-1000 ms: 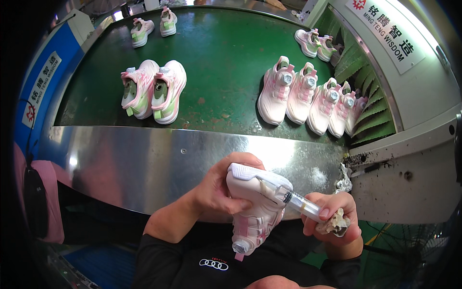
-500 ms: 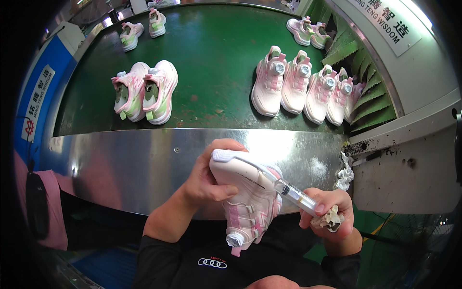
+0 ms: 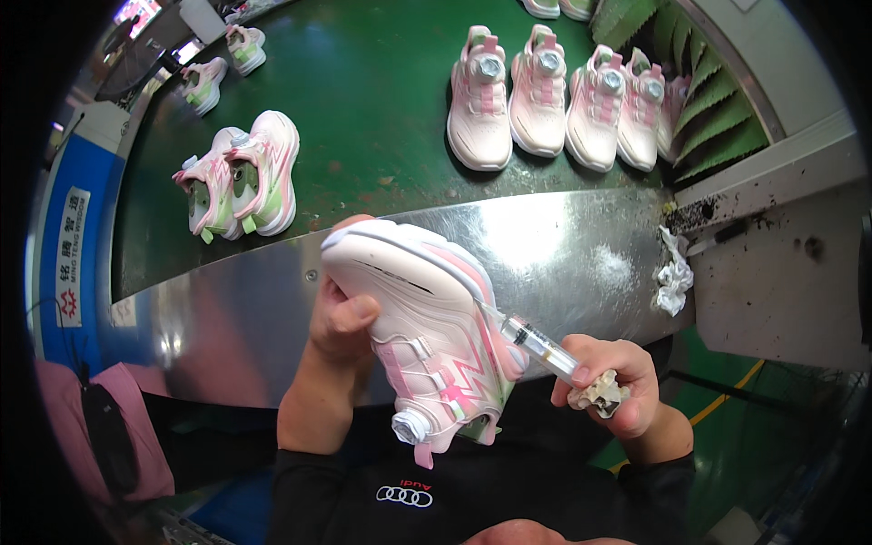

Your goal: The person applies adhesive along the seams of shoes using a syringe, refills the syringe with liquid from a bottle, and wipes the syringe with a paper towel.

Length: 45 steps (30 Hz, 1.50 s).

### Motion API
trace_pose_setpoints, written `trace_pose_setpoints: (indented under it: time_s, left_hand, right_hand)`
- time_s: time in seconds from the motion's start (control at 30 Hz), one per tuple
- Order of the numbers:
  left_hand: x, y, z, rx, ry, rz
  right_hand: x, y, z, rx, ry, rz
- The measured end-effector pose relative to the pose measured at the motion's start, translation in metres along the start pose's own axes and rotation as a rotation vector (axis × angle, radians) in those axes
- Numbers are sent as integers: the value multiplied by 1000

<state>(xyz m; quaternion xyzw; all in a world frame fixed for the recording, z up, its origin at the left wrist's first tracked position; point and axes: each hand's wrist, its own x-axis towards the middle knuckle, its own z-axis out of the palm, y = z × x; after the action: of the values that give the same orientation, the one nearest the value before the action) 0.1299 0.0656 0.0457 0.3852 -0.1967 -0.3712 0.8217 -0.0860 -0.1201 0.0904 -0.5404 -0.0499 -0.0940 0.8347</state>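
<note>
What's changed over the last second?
The shoe has turned to show more of its zigzag side, and the syringe has moved along it toward the heel. The camera view has swung. Nothing was grabbed or released: the left hand keeps the shoe, the right hand the syringe. The lined-up shoes stayed put.

White label [image 3: 74, 254] on blue machine panel [image 3: 100, 173] — dark lettering in two scripts, red gear-shaped mark at its lower end. Black shirt [image 3: 313, 500] — white linked-ring emblem [image 3: 404, 496], small red lettering [image 3: 416, 487]. Syringe [image 3: 540, 345]: dark markings, too small to read.
</note>
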Motion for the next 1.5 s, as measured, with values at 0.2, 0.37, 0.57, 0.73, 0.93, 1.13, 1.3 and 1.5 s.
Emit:
trace_pose_setpoints:
  time_s: [0.2, 0.37, 0.57, 0.73, 0.93, 1.13, 1.3, 1.5]
  left_hand:
    - [3, -2, -17, -95, -38, -63]
    - [9, -4, -22, -174, -56, -112]
    - [9, -8, -32, -124, -47, -124]
    - [9, -5, -24, -227, 20, -152]
    - [12, -7, -24, -316, 122, -173]
    - [16, -8, -36, -260, 99, -192]
    - [19, -9, -36, -274, 97, -224]
    - [20, -10, -11, -238, 230, -216]
  right_hand:
    - [-9, 8, -10, -27, -20, 24]
    - [-20, 12, -12, -15, -14, 62]
    - [-31, 13, -9, -66, -27, 41]
    - [-43, 15, -6, -89, -18, 27]
    - [-53, 20, -9, -126, -16, -13]
    - [-62, 27, -17, -141, -7, -48]
    - [-64, 35, -19, -141, 0, -70]
    - [-67, 43, -20, -130, 14, -100]
